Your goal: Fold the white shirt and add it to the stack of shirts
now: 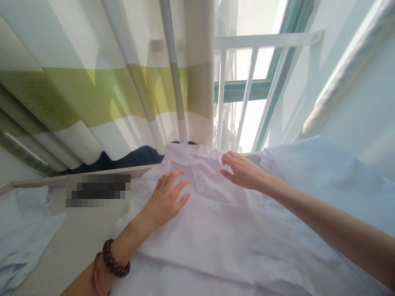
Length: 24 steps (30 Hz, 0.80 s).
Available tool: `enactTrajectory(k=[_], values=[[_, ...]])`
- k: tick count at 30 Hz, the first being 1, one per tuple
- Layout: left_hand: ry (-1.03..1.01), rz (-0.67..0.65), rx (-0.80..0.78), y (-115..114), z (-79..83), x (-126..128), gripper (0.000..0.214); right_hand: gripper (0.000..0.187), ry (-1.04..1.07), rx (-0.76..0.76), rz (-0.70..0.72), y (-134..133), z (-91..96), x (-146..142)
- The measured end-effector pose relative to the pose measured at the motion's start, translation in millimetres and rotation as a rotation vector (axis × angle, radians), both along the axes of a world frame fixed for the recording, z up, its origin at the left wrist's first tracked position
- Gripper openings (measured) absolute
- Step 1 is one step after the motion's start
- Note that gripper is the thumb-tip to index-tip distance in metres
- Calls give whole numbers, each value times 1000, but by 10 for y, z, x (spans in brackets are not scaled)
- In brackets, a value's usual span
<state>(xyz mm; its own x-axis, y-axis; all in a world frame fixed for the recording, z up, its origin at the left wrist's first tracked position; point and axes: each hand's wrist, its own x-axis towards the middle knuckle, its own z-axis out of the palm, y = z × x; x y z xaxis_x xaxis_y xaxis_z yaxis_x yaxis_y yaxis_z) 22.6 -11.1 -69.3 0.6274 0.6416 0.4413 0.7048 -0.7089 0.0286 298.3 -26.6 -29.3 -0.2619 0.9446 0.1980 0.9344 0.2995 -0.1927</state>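
Observation:
A white collared shirt lies spread in front of me, its collar toward the window and a short button placket below it. Over the left part of its chest is my left hand, fingers apart and slightly curled, holding nothing. My right hand is near the right shoulder of the shirt, thumb and fingers apart with nothing between them. Whether either hand touches the cloth, I cannot tell. A dark beaded bracelet and a thin reddish cord circle my left wrist.
Another white garment lies at the left on the pale surface, near a blurred-out dark patch. More white cloth is at the right. Behind hang white-and-green curtains, beside a white railing before the window.

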Motion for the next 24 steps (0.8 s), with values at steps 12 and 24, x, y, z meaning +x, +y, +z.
enactTrajectory(k=[12, 24], values=[[235, 321, -735, -998, 180, -229, 31, 27, 53, -559, 121, -502, -207, 89], [52, 168, -1029, -1043, 185, -226, 22, 33, 193, -639, 60, -559, -112, 208]])
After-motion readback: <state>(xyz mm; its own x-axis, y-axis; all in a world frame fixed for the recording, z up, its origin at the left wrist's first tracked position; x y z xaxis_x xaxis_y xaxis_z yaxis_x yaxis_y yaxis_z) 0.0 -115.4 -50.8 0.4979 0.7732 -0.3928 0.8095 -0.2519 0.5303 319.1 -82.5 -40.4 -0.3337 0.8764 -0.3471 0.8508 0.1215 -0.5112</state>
